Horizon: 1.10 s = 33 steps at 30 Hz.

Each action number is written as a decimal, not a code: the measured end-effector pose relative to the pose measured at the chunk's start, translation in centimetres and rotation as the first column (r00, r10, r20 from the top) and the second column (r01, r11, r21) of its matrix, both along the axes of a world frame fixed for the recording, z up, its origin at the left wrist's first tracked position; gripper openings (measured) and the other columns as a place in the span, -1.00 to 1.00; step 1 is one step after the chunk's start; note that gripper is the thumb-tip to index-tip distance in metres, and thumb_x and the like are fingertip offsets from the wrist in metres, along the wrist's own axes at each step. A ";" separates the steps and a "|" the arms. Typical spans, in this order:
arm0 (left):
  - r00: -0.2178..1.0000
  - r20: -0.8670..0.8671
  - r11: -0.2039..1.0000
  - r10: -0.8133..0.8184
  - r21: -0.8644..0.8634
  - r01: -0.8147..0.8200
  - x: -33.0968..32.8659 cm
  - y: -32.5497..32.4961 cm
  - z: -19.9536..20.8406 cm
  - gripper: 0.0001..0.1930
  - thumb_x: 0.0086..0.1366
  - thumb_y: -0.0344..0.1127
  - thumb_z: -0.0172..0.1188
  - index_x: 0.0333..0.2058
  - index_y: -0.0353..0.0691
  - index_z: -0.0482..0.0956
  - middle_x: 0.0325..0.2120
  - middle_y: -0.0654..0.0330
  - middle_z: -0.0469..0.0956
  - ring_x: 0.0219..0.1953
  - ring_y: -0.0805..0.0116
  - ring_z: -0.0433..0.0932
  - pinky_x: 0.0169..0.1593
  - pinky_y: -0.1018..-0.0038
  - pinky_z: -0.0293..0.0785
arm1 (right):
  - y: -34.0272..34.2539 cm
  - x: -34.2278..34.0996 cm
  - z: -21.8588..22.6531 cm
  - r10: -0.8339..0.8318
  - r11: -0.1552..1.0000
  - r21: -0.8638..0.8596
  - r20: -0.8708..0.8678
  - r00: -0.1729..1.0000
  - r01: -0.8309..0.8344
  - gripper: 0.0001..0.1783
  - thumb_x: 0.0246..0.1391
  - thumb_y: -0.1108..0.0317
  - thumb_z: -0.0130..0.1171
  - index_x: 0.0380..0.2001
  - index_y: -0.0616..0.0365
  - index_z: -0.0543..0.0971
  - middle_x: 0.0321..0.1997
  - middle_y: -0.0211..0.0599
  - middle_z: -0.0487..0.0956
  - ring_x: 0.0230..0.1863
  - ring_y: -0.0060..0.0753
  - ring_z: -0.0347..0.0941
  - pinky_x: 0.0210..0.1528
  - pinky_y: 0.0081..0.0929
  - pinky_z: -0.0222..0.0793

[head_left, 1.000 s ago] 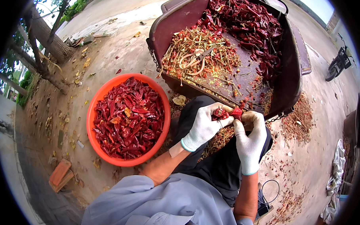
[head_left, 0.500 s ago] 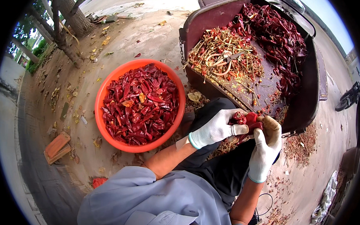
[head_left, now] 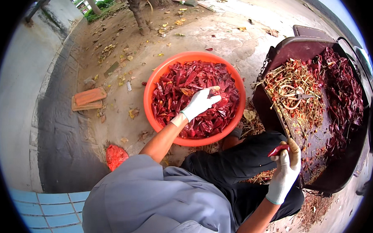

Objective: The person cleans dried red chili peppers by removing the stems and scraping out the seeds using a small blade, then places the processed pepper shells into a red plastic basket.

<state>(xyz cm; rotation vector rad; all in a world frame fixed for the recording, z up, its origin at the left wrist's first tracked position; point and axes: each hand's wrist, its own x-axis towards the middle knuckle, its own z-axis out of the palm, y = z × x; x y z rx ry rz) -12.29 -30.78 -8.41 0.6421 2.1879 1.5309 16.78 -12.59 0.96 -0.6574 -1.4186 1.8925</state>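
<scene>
My left hand (head_left: 202,101), in a white glove, is over an orange basin (head_left: 150,115) heaped with dried red chili pieces (head_left: 183,81). Its fingers are stretched out and apart, just above the pieces. By my knee, my right hand (head_left: 289,161), gloved too, pinches a dried red chili pepper (head_left: 278,151) between thumb and fingers. To its right stands a dark maroon cart bin (head_left: 273,101). Inside the bin lie a pile of cut stems (head_left: 292,73), whole dark red chilies (head_left: 339,80) on the far side, and scissors (head_left: 298,96) with curved handles resting on the stems.
Orange bricks (head_left: 88,97) lie on the ground at left, near a red plastic bag (head_left: 116,156). A pale wall (head_left: 27,78) runs along the left side. Tree trunks (head_left: 137,10) rise at the back. Blue tiles (head_left: 54,210) show at lower left.
My left hand has left the right one and swung left over the basin, now open. My right hand keeps one chili pepper. The view has turned left.
</scene>
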 end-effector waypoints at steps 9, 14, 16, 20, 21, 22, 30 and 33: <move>0.951 -0.285 0.938 0.123 -0.279 -0.205 -4.5 -4.4 -2.7 -0.52 0.24 -0.07 0.19 0.10 -0.13 0.52 -0.01 0.06 0.56 -0.07 0.16 0.58 0.01 0.33 0.44 | -0.7 -2.4 -1.2 0.115 0.993 -0.016 0.048 0.992 -0.115 -0.63 0.19 0.46 0.17 0.04 0.36 0.45 -0.12 -0.21 0.55 -0.24 -0.55 0.50 -0.29 -0.69 0.48; 0.931 -0.349 0.969 0.109 -0.170 -0.178 -5.5 -5.3 -3.5 -0.55 0.31 -0.17 0.11 0.15 -0.16 0.47 -0.12 0.06 0.58 -0.09 0.29 0.55 0.02 0.43 0.42 | -0.9 -3.2 -2.0 0.153 0.987 -0.057 0.046 0.987 -0.150 -0.59 0.20 0.43 0.16 0.10 0.32 0.45 -0.16 -0.30 0.56 -0.22 -0.58 0.50 -0.22 -0.65 0.47; 0.885 -0.454 0.953 0.097 -0.215 -0.215 -5.2 -4.6 -3.3 -0.60 0.32 -0.18 0.08 0.09 -0.18 0.51 -0.07 0.00 0.56 -0.01 0.13 0.53 0.04 0.31 0.43 | -0.9 -3.5 -1.8 0.144 0.988 -0.058 0.032 0.989 -0.141 -0.57 0.20 0.45 0.15 0.13 0.31 0.43 -0.16 -0.32 0.57 -0.21 -0.58 0.50 -0.15 -0.62 0.46; 0.884 -0.428 0.943 0.190 -0.172 -0.286 -4.1 -3.5 -2.1 -0.64 0.31 -0.20 0.11 -0.01 -0.26 0.56 -0.11 -0.01 0.58 -0.06 0.02 0.56 0.00 0.24 0.46 | -1.2 -4.0 -1.5 0.169 0.985 -0.036 0.053 0.984 -0.167 -0.51 0.15 0.51 0.16 0.17 0.35 0.39 -0.09 -0.26 0.57 -0.10 -0.51 0.49 0.02 -0.58 0.41; 0.874 -0.439 0.962 0.207 -0.069 -0.262 -3.1 -3.3 -1.9 -0.66 0.30 -0.22 0.15 -0.04 -0.28 0.59 -0.20 0.01 0.63 -0.16 0.05 0.61 -0.07 0.30 0.50 | -1.4 -4.3 -1.1 0.171 0.984 -0.051 0.066 0.983 -0.168 -0.46 0.10 0.55 0.19 0.17 0.36 0.38 -0.05 -0.22 0.56 -0.05 -0.47 0.49 0.08 -0.54 0.38; 0.949 -0.247 0.981 0.195 0.055 -0.187 -1.7 -2.5 -1.6 -0.68 0.30 -0.25 0.17 -0.06 -0.31 0.60 -0.27 0.00 0.66 -0.26 0.21 0.64 -0.19 0.36 0.52 | -1.5 -4.6 -1.4 0.143 0.989 0.019 0.095 0.985 -0.145 -0.45 0.05 0.59 0.22 0.15 0.38 0.40 -0.04 -0.20 0.56 -0.02 -0.44 0.49 0.12 -0.50 0.38; 0.836 0.257 0.875 -0.484 0.154 0.459 12.6 7.4 6.3 -0.67 0.40 -0.35 -0.01 0.08 -0.30 0.52 -0.27 0.30 0.63 -0.36 0.57 0.54 -0.28 0.59 0.48 | -1.6 -4.0 -2.0 -0.160 0.879 0.478 0.298 0.941 -0.002 -0.56 0.06 0.53 0.27 0.05 0.29 0.52 -0.05 -0.14 0.63 -0.11 -0.46 0.59 0.00 -0.52 0.48; 0.811 0.205 0.834 -0.548 0.209 0.510 14.5 8.7 6.1 -0.69 0.40 -0.36 -0.04 0.04 -0.26 0.53 -0.28 0.28 0.63 -0.37 0.51 0.57 -0.30 0.57 0.51 | -1.2 -2.8 -2.4 -0.197 0.911 0.400 0.201 0.959 0.103 -0.62 0.10 0.51 0.25 0.02 0.29 0.55 -0.07 -0.21 0.64 -0.12 -0.49 0.57 0.00 -0.54 0.46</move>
